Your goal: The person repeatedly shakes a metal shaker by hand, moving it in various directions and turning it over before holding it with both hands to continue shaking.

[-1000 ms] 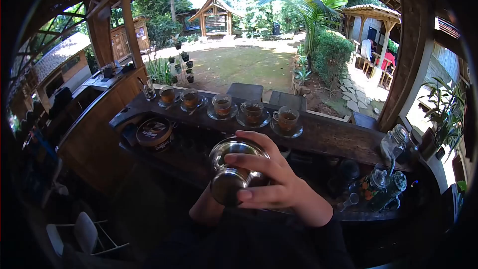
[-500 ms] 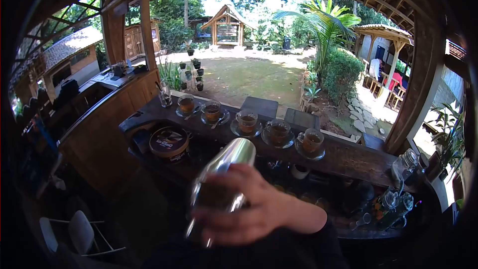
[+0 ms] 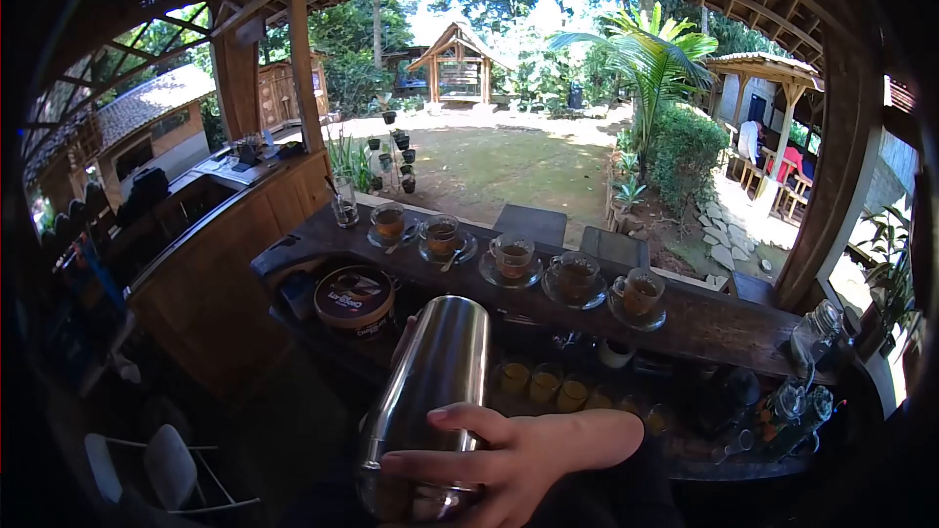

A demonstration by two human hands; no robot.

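A shiny metal shaker (image 3: 440, 357) is tilted at the lower middle, its broad end up and away from me. My right hand (image 3: 489, 460) grips its lower part from the right, fingers spread round the metal. Behind the shaker's left side a few fingertips of my left hand (image 3: 403, 337) show against it; the rest of that hand is hidden. Beyond the shaker, several glass cups of brown tea (image 3: 512, 256) stand on saucers along the dark wooden counter (image 3: 685, 318).
A round brown tub (image 3: 354, 298) sits on the lower shelf at the left. Small glasses of yellow liquid (image 3: 544, 383) stand below the counter. Glass jars (image 3: 817, 332) are at the right, a white chair (image 3: 168, 464) at lower left. Two people (image 3: 751, 140) sit far off at right.
The shaker has gone from a blurred, moving pose to a sharper, more upright one. My right hand is lower on it, and left fingertips now show. The view has shifted slightly.
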